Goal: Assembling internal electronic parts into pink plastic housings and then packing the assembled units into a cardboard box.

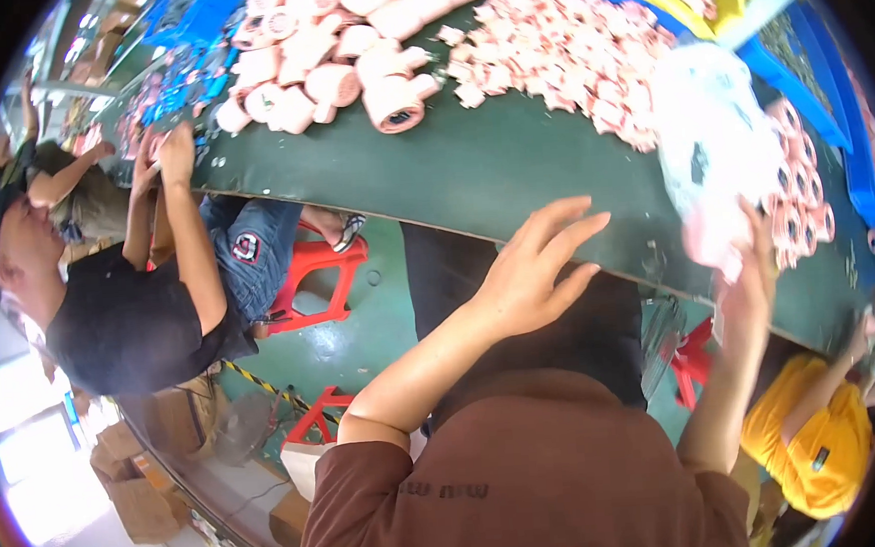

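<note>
Reaching forward over the dark green counter [491, 170], we see our two hands apart from each other. Our left hand [533, 273] hovers at the counter's near edge, palm down, its five fingers spread and holding nothing. Our right hand [749, 289] is raised and pinches the lower edge of one white plastic bag [715, 146], which hangs blurred over the counter's right part, so we cannot tell exactly how the fingers close on it. One heap of pink rolls [334, 49] lies at the far left of the counter, too many to count surely, perhaps fifteen or more. One loose spread of small pink pieces [564, 55] lies beside it. Two co-workers sit near: one in a black shirt [121, 333] on our left, one in a yellow shirt [813, 441] on our right.
</note>
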Demonstrator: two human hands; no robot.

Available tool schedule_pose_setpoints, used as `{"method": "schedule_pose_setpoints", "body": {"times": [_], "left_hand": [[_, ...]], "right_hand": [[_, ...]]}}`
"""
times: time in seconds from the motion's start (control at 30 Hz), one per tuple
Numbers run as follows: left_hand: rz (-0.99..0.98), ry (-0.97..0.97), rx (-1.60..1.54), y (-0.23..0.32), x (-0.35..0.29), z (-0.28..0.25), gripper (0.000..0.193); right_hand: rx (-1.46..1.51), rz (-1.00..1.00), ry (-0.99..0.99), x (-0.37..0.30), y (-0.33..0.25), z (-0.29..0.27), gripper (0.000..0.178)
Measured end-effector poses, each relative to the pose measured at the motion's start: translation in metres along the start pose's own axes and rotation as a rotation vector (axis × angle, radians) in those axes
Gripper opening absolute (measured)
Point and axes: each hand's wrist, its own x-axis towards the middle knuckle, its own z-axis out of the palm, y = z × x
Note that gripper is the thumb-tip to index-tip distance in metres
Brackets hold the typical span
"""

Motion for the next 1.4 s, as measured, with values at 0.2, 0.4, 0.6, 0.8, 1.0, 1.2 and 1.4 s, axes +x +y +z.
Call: {"method": "schedule_pose_setpoints", "body": {"times": [0.2,0.4,0.6,0.8,1.0,1.2,1.4], "left_hand": [[0.019,0.208,0.152,-0.004,-0.001,0.013,0.066],[-0.051,0.261,0.214,-0.024,-0.005,-0.012,0.041],[-0.023,0.286,0.366,-0.014,0.006,-0.010,0.034],[-0.155,0.332,0.386,-0.014,0.011,-0.009,0.023],[-0.214,0.407,0.038,-0.012,0.008,-0.009,0.014],[-0.248,0.396,-0.020,-0.010,0.007,-0.010,0.014],[-0.256,0.417,-0.062,-0.011,0.003,-0.009,0.014]], "right_hand": [[0.208,0.464,-0.347,-0.006,0.048,0.100,0.040],[-0.028,0.313,-0.479,0.000,0.056,0.102,0.051],[0.150,0.324,-0.477,0.029,0.039,0.116,0.026],[0.284,0.372,-0.590,0.029,0.037,0.104,0.019],[0.124,0.093,-0.373,0.014,0.054,0.119,0.009],[-0.324,-0.455,-0.272,0.014,0.064,0.126,0.012],[-0.416,-0.471,-0.332,0.010,0.058,0.126,0.009]]}}
